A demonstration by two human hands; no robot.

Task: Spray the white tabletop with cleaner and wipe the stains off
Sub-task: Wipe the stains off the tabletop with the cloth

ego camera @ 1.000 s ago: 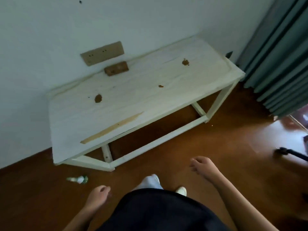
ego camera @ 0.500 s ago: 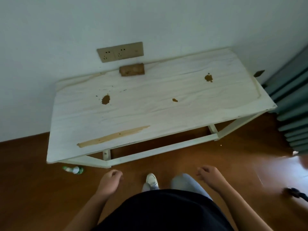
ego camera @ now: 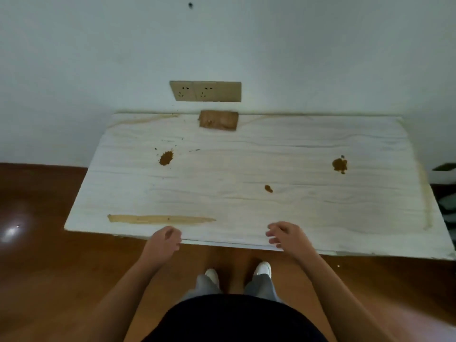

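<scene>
Stands in white shoes (ego camera: pixel 263 269) on the brown floor (ego camera: pixel 44 255), right up at the near edge of the table. Holds nothing. Left hand (ego camera: pixel 164 243) loosely curled, fingertips at the front edge of the white tabletop (ego camera: pixel 246 169). Right hand (ego camera: pixel 286 236) just over that same edge, fingers bent and slightly apart, gripping nothing. Contact with the wood: cannot tell.

Looks to be at the very start, with no spraying and no wiping to show for it. No cleaner bottle and no cloth anywhere in view (fetch both first, most likely). Left to clear, front to back: a long tan streak (ego camera: pixel 158 219) near the front left, a small brown spot (ego camera: pixel 268 188) right of centre, then 2 bigger ones further in, the left brown blob (ego camera: pixel 166 158) with fine specks around it and the right brown blob (ego camera: pixel 339 165). At the back edge, a brown rectangular patch (ego camera: pixel 218 120) — stain or fixed plate, hard to say.

Pale wood-grain top, yellowed along the right and rear edges, pushed against a plain light wall (ego camera: pixel 246 45). Above the patch, a tan double socket plate (ego camera: pixel 205 91); higher still, 1 small dark mark (ego camera: pixel 190 5). Off the right end, something dark (ego camera: pixel 444 171) — cut off by the frame.
</scene>
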